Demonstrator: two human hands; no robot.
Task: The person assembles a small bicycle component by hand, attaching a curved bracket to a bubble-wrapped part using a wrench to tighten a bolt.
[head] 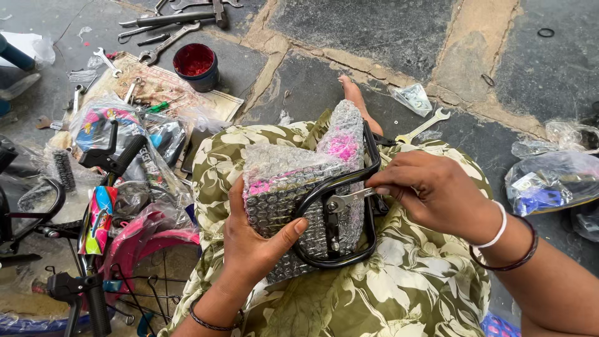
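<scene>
At the centre of the frame, a bubble-wrapped bicycle seat [293, 181], pink showing through the wrap, rests on the person's lap, which is covered in olive fabric with a cream floral print. A black metal tube frame [337, 187] loops around its right side. The left hand [256, 240] cups the seat from below left, fingers behind it and thumb pressed against the frame. The right hand [433, 190] comes in from the right, fingers pinched closed on a small silver spanner [346, 200] whose open end sits on a fitting at the frame's middle. A white bangle and a dark one circle the right wrist.

Beyond the lap, a bare foot [355, 93] rests on the stone floor. Just right of it lies another spanner [424, 126]. At the upper left, a red-lined tin cup [195, 65] stands among scattered wrenches [168, 28]. On the left edge lie black handlebars [112, 156] and pink bicycle parts in plastic. At the right edge sits a clear plastic bag [552, 181] holding blue parts.
</scene>
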